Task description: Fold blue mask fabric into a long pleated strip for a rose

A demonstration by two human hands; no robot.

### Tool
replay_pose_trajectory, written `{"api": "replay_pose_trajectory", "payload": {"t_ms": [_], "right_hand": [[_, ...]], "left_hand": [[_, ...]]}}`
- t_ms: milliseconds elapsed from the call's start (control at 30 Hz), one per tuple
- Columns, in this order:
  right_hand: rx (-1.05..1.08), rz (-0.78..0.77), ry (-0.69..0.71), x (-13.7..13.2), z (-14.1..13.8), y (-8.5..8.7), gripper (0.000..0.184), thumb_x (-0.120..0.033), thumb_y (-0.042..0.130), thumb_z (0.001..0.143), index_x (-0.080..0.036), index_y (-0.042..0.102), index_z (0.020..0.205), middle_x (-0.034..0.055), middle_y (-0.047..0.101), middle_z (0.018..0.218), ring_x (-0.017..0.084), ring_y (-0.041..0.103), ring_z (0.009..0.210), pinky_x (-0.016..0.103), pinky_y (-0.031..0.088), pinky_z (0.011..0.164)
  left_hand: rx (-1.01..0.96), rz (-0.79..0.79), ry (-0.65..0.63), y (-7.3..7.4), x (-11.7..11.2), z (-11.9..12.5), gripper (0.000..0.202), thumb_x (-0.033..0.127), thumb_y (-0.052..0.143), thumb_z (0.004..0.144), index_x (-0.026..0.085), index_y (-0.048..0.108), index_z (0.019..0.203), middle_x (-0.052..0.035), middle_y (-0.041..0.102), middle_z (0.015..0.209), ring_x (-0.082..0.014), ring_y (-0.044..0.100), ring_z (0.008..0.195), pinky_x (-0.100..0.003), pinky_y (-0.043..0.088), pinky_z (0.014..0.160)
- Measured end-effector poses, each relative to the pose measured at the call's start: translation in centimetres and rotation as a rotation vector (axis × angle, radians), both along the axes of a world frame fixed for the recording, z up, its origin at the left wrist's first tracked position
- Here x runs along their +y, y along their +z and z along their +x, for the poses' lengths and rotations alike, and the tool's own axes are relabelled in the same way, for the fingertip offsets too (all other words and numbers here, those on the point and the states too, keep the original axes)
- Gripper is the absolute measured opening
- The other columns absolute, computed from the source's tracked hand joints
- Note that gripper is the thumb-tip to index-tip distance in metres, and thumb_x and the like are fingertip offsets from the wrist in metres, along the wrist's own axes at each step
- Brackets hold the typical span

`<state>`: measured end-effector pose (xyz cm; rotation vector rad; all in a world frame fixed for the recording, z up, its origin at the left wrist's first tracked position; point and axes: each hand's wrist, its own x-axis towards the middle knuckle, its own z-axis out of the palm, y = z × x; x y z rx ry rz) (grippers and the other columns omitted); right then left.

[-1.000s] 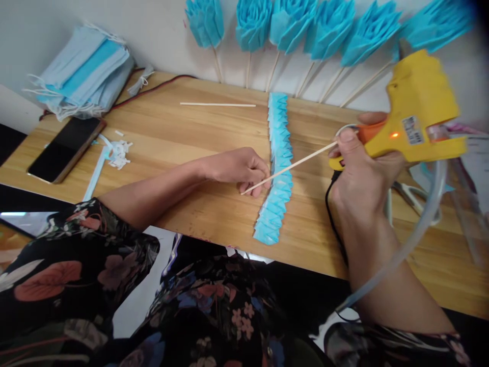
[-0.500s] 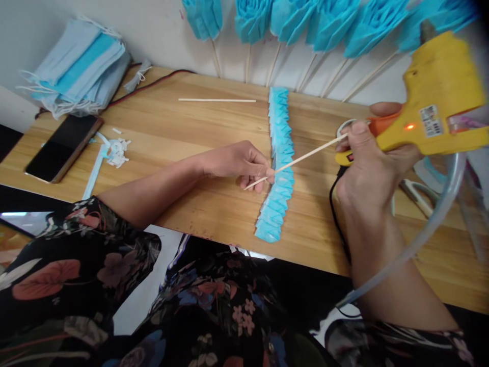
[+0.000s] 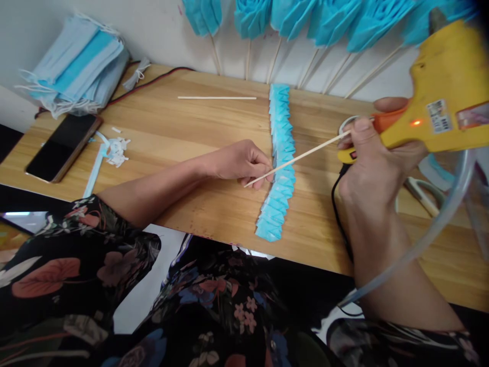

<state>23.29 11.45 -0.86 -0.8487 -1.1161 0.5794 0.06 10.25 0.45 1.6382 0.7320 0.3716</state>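
Note:
My left hand point(image 3: 240, 164) pinches the near end of a thin wooden stick point(image 3: 301, 157), which slants up to the right over a folded strip of blue pleated mask fabric point(image 3: 280, 158) lying on the wooden table point(image 3: 183, 142). My right hand point(image 3: 372, 163) grips a yellow hot glue gun point(image 3: 439, 97) with an orange trigger and a lit indicator. The stick's far end meets the gun's nozzle by my right thumb. A clear glue stick and a black cord trail from the gun.
A stack of blue face masks point(image 3: 76, 66) and a black phone point(image 3: 63, 148) lie at the left, with white ear-loop scraps point(image 3: 114, 150) nearby. A spare stick point(image 3: 217, 97) lies further back. Several blue fabric flowers on sticks point(image 3: 290, 20) lean against the wall. Scissors point(image 3: 420, 196) lie at the right.
The glue gun has risen and shifted right. The stick's far end stayed at the nozzle, and my left hand moved slightly up with it.

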Motion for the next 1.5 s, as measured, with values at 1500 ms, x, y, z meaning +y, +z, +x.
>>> {"api": "replay_pose_trajectory", "payload": {"t_ms": [1500], "right_hand": [[-0.055, -0.021, -0.034, 0.6, 0.5, -0.9, 0.029, -0.031, 0.076, 0.067, -0.025, 0.064, 0.092, -0.0023, 0.058, 0.081, 0.011, 0.053, 0.058, 0.026, 0.043, 0.047]], "left_hand": [[-0.067, -0.156, 0.090, 0.4, 0.4, -0.3, 0.014, 0.019, 0.066, 0.080, 0.010, 0.076, 0.077, -0.0039, 0.071, 0.060, -0.0047, 0.051, 0.041, -0.016, 0.039, 0.042]]}}
